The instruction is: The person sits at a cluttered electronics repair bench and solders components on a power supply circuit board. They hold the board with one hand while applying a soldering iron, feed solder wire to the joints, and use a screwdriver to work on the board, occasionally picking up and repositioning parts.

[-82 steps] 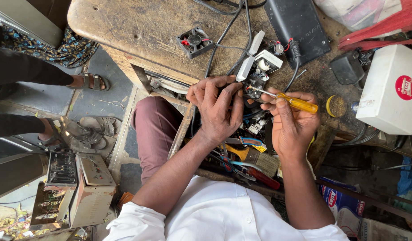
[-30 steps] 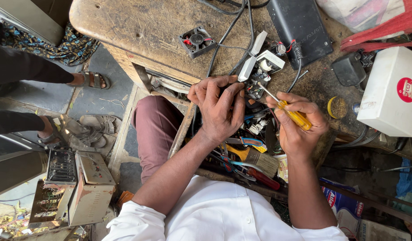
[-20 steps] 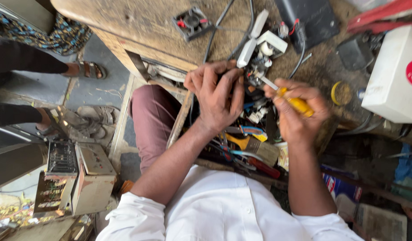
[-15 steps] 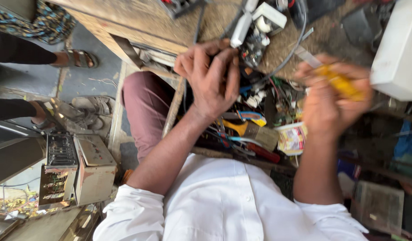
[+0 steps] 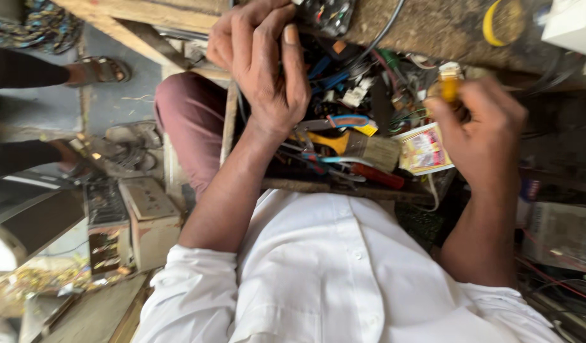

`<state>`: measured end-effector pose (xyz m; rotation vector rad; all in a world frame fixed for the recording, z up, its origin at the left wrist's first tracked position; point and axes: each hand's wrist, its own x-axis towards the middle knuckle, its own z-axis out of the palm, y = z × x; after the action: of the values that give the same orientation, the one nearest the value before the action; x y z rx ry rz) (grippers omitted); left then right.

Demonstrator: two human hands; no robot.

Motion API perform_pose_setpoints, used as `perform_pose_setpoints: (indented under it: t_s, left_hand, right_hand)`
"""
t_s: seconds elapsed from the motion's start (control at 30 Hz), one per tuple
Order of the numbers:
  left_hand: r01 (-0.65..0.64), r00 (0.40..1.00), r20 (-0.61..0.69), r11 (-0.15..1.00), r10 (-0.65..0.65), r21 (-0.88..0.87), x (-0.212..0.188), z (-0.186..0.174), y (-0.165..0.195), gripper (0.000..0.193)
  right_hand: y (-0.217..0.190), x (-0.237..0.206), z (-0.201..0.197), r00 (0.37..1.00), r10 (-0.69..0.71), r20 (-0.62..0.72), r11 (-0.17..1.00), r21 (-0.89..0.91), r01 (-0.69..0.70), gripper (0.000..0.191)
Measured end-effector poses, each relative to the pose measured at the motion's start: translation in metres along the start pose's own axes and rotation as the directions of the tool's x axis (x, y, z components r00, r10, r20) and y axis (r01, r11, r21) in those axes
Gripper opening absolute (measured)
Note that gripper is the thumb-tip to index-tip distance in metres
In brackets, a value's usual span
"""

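The left hand (image 5: 264, 70) lies palm down at the edge of the workbench (image 5: 426, 25), fingers bent and close together, thumb stretched up along the side. It presses on a small dark part (image 5: 328, 14) with coloured bits, but the part is cut off by the top edge and mostly covered by the fingers, so whether the hand grips it or only rests on it cannot be told.

The right hand (image 5: 480, 121) is blurred. It is closed in a fist around the yellow handle of a screwdriver (image 5: 450, 86); only the top of the handle shows above the knuckles, and the shaft and tip are hidden or lost in the blur. The hand is well apart from the left one, over the open drawer.

Between the hands, the drawer (image 5: 343, 187) holds a jumble: a brush (image 5: 363, 147) with a yellow handle, pliers (image 5: 340, 122) with blue grips, a red-handled tool (image 5: 378, 176), white connectors and tangled wires (image 5: 382, 70), hard to sort out. A small printed packet (image 5: 423, 149) lies just beside the right wrist.

A black cable (image 5: 382, 35) runs across the bench. A yellow roll (image 5: 499, 22) and a white box (image 5: 575, 25) sit at the top right, both cut off.

Lower left, old metal casings (image 5: 124, 219) stand on the floor, and another person's sandalled foot (image 5: 99, 70) shows at the upper left.
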<state>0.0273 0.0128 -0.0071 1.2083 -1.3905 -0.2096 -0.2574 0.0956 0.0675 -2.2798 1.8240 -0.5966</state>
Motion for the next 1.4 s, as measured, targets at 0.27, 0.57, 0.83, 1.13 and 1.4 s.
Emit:
perform_pose_setpoints:
  t_s: [0.27, 0.57, 0.83, 1.13, 1.4]
  left_hand:
    - [-0.079, 0.997, 0.0, 0.995, 0.079, -0.064, 0.001, -0.007, 0.012, 0.023]
    - [-0.139, 0.99, 0.013, 0.99, 0.138, 0.017, -0.001, 0.012, 0.027, 0.03]
    - [-0.164, 0.986, 0.021, 0.983, 0.163, 0.083, 0.003, 0.015, 0.031, 0.027]
    - [-0.149, 0.989, 0.033, 0.986, 0.147, 0.07, 0.001, 0.021, 0.035, 0.026]
    - [-0.3, 0.933, 0.331, 0.811, 0.14, 0.502, -0.012, 0.009, 0.088, 0.031]
  right_hand:
    - [0.003, -0.012, 0.011, 0.987, -0.039, -0.158, 0.999, -0.006, 0.039, 0.028]
    - [0.084, 0.013, -0.065, 0.871, 0.026, -0.491, 0.835, -0.469, -0.289, 0.102]
    - [0.103, 0.043, -0.076, 0.884, 0.244, -0.399, 0.852, -0.348, -0.392, 0.091]
    - [0.14, -0.003, -0.153, 0.687, 0.345, -0.64, 0.931, 0.322, -0.168, 0.054]
    - [0.201, -0.131, -0.194, 0.574, 0.295, -0.764, 0.876, -0.024, -0.482, 0.059]
